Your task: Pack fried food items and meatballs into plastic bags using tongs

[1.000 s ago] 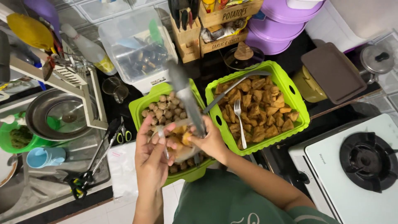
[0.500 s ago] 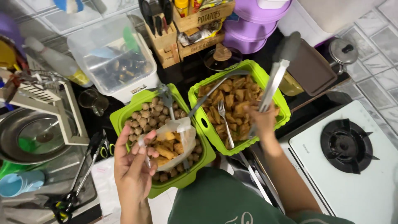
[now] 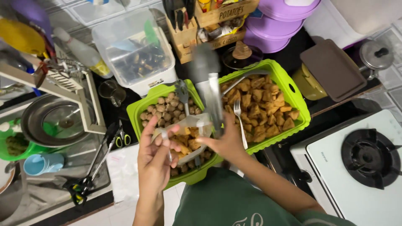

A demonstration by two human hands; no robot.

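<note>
In the middle of the frame, the left hand (image 3: pixel 155 155) holds up a clear plastic bag (image 3: pixel 184 140). Its fingers are closed on the edge of the bag and keep it open. The bag has brown fried pieces in it. It hangs just over the green basket of round balls (image 3: pixel 144 109), a little left of the middle.

The right hand (image 3: pixel 228 142) is beside the bag, a bit to the right. Its fingers are wrapped tight around metal tongs (image 3: pixel 209 90). The tongs stick up toward the top of the frame and look blurry. The tips are at the mouth of the bag, but I cannot tell if they pinch any food.

On the right is a second green basket of fried pieces (image 3: pixel 293 90), with a fork (image 3: pixel 240 119) lying in it. A clear box (image 3: pixel 134 48) sits in the upper left. Scissors (image 3: pixel 122 136) lie on the counter left of the baskets. A white stove (image 3: pixel 356 163) is in the lower right.
</note>
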